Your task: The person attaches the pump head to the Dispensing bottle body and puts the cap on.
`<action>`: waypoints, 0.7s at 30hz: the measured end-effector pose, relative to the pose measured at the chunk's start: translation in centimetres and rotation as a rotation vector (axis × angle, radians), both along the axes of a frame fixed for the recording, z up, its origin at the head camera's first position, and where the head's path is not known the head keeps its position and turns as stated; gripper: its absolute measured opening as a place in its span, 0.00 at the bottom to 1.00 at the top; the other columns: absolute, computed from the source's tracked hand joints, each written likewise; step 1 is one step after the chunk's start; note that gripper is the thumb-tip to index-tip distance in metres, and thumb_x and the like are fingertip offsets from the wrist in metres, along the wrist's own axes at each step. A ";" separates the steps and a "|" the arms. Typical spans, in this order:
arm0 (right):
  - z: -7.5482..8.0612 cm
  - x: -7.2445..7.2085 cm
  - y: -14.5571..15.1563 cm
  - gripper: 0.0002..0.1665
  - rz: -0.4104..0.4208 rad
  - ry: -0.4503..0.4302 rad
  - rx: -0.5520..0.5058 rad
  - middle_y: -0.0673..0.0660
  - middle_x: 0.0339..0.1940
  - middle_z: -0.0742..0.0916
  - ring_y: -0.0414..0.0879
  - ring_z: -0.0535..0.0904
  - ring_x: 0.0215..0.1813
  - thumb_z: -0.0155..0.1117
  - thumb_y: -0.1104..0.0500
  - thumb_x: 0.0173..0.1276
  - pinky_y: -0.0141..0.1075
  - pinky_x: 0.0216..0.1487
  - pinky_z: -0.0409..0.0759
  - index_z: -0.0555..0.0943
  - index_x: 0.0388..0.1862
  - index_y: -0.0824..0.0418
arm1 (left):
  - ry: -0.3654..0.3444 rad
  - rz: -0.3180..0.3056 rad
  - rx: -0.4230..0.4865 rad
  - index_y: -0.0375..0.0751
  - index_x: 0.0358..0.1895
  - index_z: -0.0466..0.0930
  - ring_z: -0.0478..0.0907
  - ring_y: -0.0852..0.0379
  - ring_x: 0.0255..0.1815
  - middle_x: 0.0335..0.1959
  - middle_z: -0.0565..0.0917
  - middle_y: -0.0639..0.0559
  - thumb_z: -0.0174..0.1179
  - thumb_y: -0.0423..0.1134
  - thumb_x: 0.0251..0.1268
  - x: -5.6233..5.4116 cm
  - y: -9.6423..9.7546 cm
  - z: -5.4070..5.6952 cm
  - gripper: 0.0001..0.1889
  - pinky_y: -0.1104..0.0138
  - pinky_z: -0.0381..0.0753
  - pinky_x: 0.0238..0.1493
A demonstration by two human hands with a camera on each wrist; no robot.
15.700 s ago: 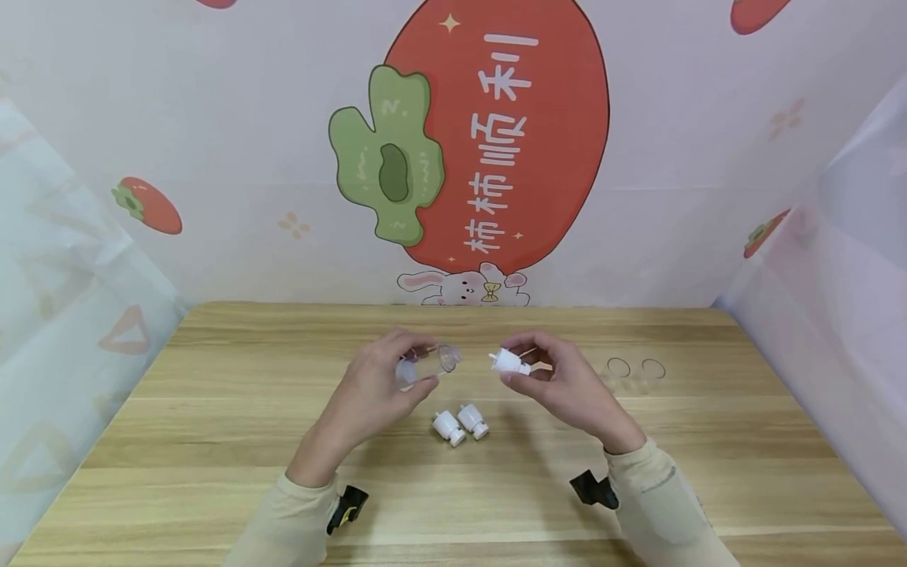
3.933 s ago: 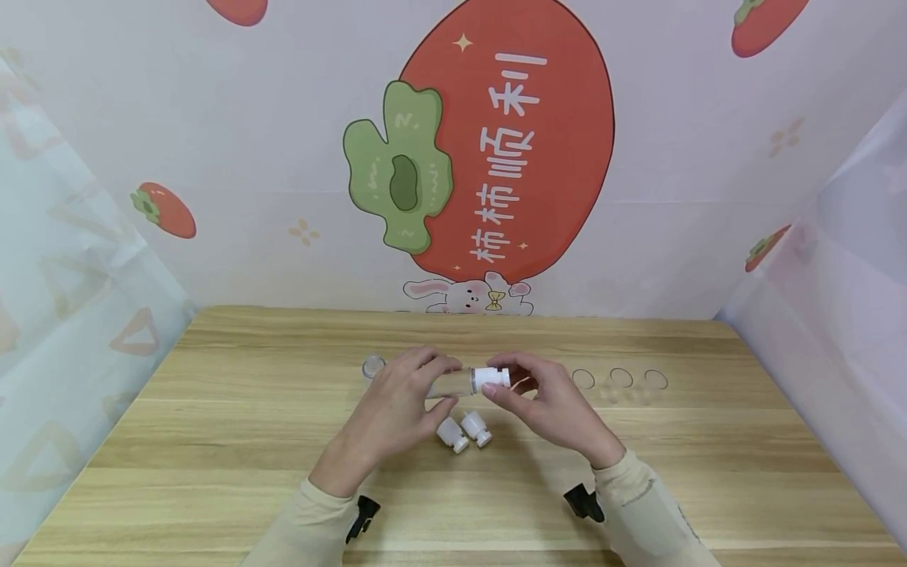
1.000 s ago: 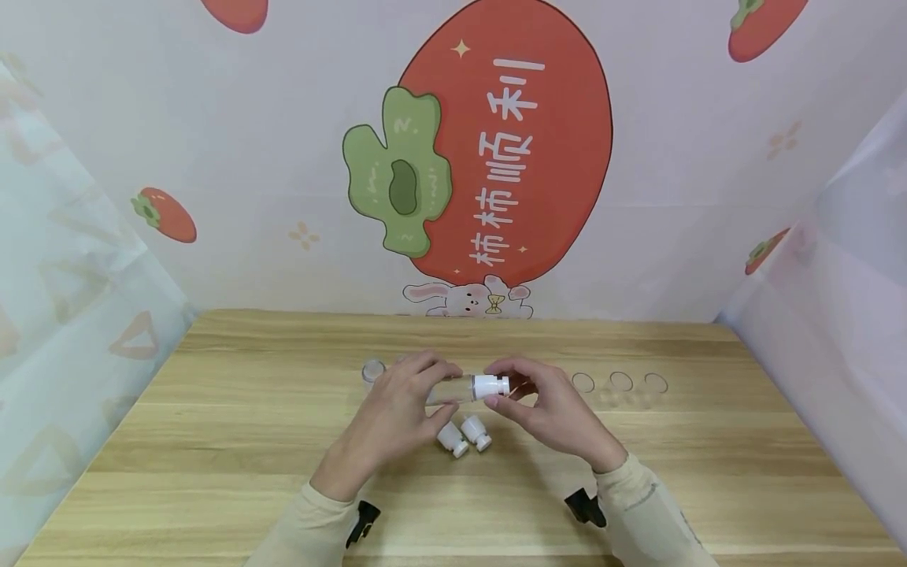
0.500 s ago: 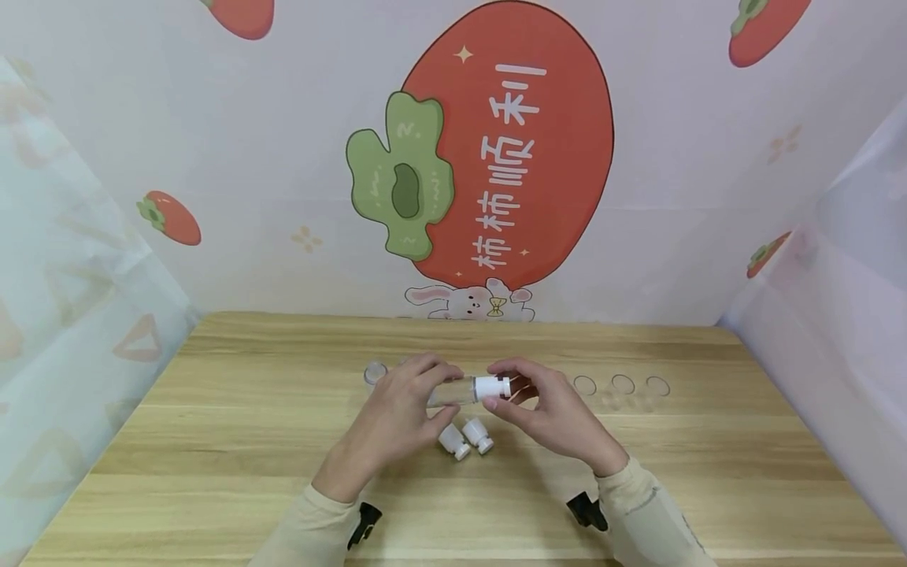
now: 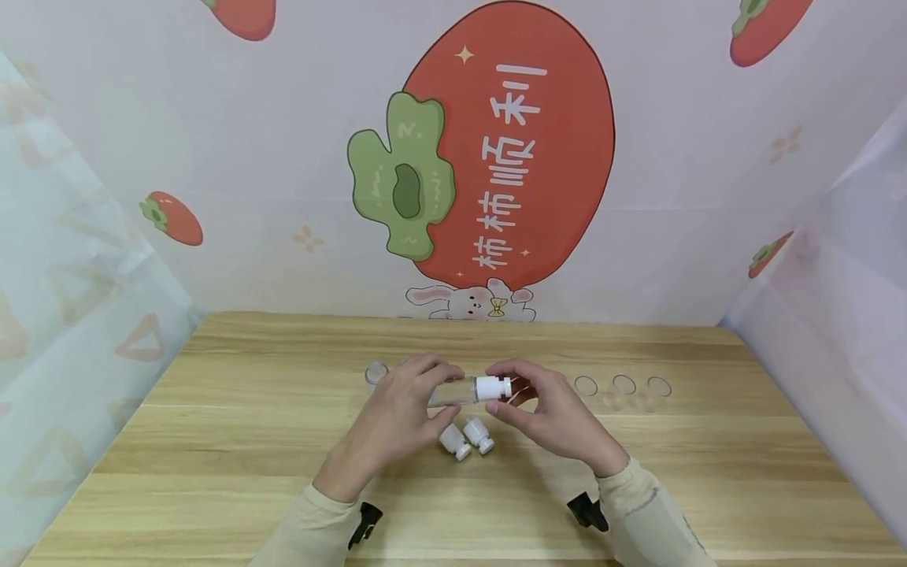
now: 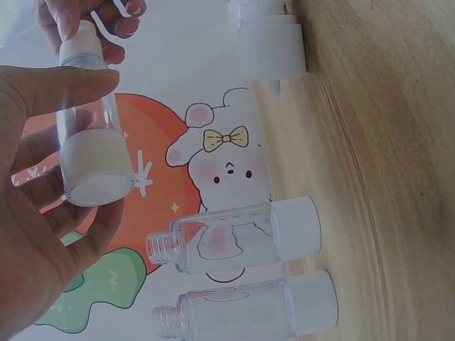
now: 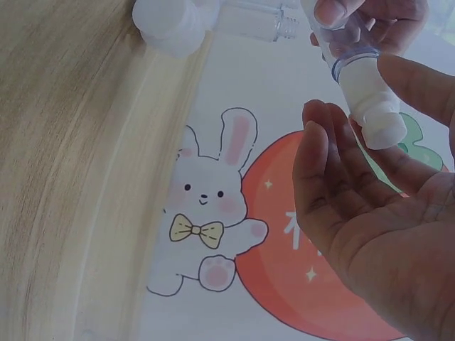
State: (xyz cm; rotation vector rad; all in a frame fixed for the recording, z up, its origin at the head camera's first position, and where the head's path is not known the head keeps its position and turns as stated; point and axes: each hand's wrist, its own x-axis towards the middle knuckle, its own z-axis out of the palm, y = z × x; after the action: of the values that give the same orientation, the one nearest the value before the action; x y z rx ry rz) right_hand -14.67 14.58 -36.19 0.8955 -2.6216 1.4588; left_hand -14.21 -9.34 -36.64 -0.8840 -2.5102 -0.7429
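My left hand (image 5: 400, 413) grips a clear bottle (image 6: 92, 114) with a white base, holding it on its side above the table. A white pump head (image 5: 492, 387) sits on the bottle's mouth. My right hand (image 5: 556, 405) pinches this pump head between thumb and fingers, thumb on the collar in the right wrist view. Two more white pump heads, a left one (image 5: 454, 442) and a right one (image 5: 479, 435), lie on the table just below the bottle. Behind my left hand stand two clear bottles (image 6: 227, 238) (image 6: 242, 312) with threaded necks, partly hidden in the head view.
Three clear round pieces with dark rims (image 5: 586, 385) (image 5: 624, 384) (image 5: 659, 386) stand in a row right of my right hand. The wooden table (image 5: 248, 472) ends at a printed backdrop (image 5: 283, 268), with cloth sides left and right.
Earliest, the bottle and pump head were apart, one in each hand; by a few seconds ago they were joined. Over the last second the hands have hardly moved.
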 end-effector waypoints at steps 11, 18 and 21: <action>0.0 -0.1 -0.1 0.13 -0.002 -0.014 0.013 0.45 0.37 0.86 0.42 0.82 0.38 0.71 0.56 0.70 0.37 0.44 0.84 0.84 0.50 0.56 | 0.003 -0.007 0.004 0.43 0.48 0.85 0.81 0.56 0.45 0.44 0.84 0.55 0.77 0.36 0.53 0.1 0.1 0.0 0.18 0.61 0.82 0.44; -0.1 -0.1 -0.1 0.14 -0.023 -0.039 0.035 0.46 0.37 0.86 0.42 0.82 0.39 0.69 0.51 0.72 0.38 0.45 0.83 0.84 0.50 0.57 | 0.012 -0.008 -0.010 0.44 0.48 0.86 0.81 0.56 0.46 0.44 0.84 0.56 0.77 0.37 0.53 0.1 0.1 -0.1 0.18 0.61 0.82 0.45; -0.1 -0.1 -0.1 0.17 -0.027 -0.032 0.023 0.46 0.37 0.86 0.42 0.82 0.39 0.70 0.53 0.70 0.38 0.45 0.83 0.83 0.54 0.58 | 0.014 -0.006 -0.015 0.45 0.48 0.85 0.81 0.55 0.46 0.44 0.84 0.56 0.77 0.38 0.53 0.1 0.1 0.0 0.18 0.61 0.82 0.46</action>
State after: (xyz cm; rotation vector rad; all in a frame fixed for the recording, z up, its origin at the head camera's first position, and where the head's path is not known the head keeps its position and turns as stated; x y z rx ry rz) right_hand -14.72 14.51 -36.29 0.8425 -2.6669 1.4522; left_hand -14.07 -9.23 -36.65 -0.8992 -2.5050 -0.7188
